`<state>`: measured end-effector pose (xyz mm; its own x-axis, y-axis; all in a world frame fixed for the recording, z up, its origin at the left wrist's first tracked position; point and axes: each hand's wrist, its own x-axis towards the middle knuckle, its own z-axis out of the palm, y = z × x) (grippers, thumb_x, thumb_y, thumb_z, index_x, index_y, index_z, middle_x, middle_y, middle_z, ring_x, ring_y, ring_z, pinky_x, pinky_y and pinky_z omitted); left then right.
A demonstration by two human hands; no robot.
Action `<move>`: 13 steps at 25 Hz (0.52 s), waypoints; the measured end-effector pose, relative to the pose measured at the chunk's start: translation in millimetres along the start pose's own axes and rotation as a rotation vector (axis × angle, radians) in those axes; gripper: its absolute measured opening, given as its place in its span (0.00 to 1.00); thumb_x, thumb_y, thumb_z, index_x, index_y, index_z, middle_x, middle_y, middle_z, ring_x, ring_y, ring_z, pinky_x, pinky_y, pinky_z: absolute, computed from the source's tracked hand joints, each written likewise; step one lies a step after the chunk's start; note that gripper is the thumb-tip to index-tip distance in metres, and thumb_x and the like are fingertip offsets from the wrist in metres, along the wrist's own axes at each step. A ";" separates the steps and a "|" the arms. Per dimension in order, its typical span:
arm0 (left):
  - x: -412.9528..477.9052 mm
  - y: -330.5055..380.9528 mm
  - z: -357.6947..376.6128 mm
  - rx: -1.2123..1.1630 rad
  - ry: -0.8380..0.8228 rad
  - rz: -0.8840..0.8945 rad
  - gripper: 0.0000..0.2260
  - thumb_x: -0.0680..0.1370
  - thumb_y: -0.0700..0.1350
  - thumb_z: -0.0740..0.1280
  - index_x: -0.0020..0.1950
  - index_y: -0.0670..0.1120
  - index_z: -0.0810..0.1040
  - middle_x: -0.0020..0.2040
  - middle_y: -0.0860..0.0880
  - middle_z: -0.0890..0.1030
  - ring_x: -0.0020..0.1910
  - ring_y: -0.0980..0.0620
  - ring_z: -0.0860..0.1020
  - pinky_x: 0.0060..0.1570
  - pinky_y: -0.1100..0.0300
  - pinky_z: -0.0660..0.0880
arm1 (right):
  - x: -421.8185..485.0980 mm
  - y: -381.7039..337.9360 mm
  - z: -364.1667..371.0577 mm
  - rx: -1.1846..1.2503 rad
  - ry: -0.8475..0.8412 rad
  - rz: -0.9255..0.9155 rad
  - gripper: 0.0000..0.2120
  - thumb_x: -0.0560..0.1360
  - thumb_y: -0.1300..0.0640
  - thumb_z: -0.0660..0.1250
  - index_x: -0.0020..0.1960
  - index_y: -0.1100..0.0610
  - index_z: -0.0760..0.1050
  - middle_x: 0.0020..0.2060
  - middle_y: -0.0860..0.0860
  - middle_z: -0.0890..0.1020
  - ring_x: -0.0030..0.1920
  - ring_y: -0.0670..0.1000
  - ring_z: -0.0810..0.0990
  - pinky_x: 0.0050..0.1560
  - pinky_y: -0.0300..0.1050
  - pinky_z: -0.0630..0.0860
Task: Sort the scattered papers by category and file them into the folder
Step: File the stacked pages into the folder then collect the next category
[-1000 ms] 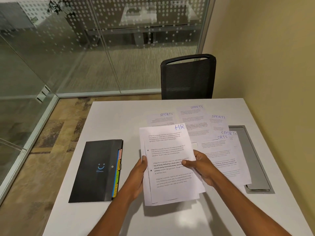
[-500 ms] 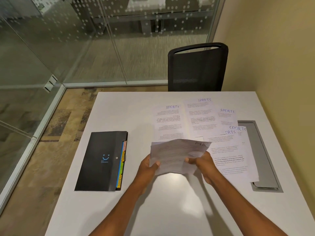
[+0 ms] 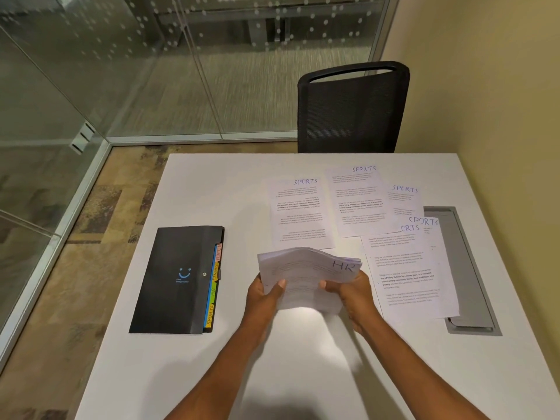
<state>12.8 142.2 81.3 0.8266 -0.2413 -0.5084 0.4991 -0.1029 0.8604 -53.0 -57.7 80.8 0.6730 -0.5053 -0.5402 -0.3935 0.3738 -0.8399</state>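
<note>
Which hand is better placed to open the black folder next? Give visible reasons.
Probably the left. The left hand holds the HR stack on the side nearer the black folder, which lies closed to its left. The right hand, farther away, could hold the stack alone.

A single head-worn view looks forward and down from near the table (image 3: 212, 192); hands (image 3: 266, 294) close below.

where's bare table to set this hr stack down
Bare table lies between the black folder and the leftmost SPORTS sheet, beyond the folder toward the far edge, and along the near edge. Crowded: the right side, where overlapping SPORTS sheets reach the grey hatch.
</note>
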 end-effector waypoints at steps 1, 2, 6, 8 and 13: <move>0.9 1.2 -0.3 -0.011 0.007 0.011 0.13 0.83 0.37 0.70 0.68 0.45 0.79 0.56 0.49 0.87 0.47 0.63 0.86 0.44 0.68 0.81 | 0.1 -0.6 1.2 0.013 -0.002 -0.017 0.20 0.68 0.79 0.75 0.49 0.55 0.86 0.43 0.52 0.90 0.46 0.55 0.88 0.51 0.54 0.85; 2.0 1.4 -1.0 -0.018 0.010 0.021 0.14 0.83 0.37 0.70 0.68 0.46 0.79 0.57 0.48 0.87 0.48 0.62 0.86 0.44 0.67 0.81 | -0.3 -1.8 2.6 0.022 -0.001 -0.031 0.20 0.68 0.79 0.76 0.50 0.56 0.85 0.43 0.52 0.90 0.46 0.55 0.89 0.51 0.53 0.85; 5.5 -4.2 -5.9 -0.050 0.049 0.011 0.14 0.81 0.38 0.74 0.65 0.50 0.81 0.58 0.48 0.88 0.54 0.53 0.86 0.49 0.64 0.83 | 2.3 2.4 2.4 0.001 -0.009 -0.047 0.20 0.68 0.77 0.77 0.54 0.59 0.85 0.48 0.55 0.90 0.50 0.56 0.89 0.52 0.52 0.85; 5.9 -10.9 -7.7 -0.051 0.065 -0.009 0.15 0.80 0.39 0.76 0.64 0.51 0.81 0.58 0.48 0.87 0.56 0.53 0.86 0.51 0.63 0.83 | 1.9 8.8 1.5 -0.020 -0.020 -0.038 0.21 0.67 0.77 0.78 0.56 0.60 0.85 0.49 0.56 0.90 0.51 0.56 0.88 0.49 0.46 0.85; 4.5 -15.3 -0.5 -0.026 0.070 0.010 0.13 0.81 0.38 0.74 0.61 0.52 0.81 0.57 0.49 0.87 0.49 0.62 0.86 0.52 0.63 0.84 | 2.0 14.3 5.3 -0.012 -0.029 -0.048 0.21 0.67 0.78 0.77 0.56 0.62 0.86 0.48 0.56 0.90 0.50 0.57 0.89 0.47 0.47 0.85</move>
<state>9.0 143.2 65.9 0.8473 -0.1740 -0.5018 0.4967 -0.0751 0.8647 -54.0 -49.2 68.0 0.7091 -0.4998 -0.4974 -0.3677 0.3398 -0.8656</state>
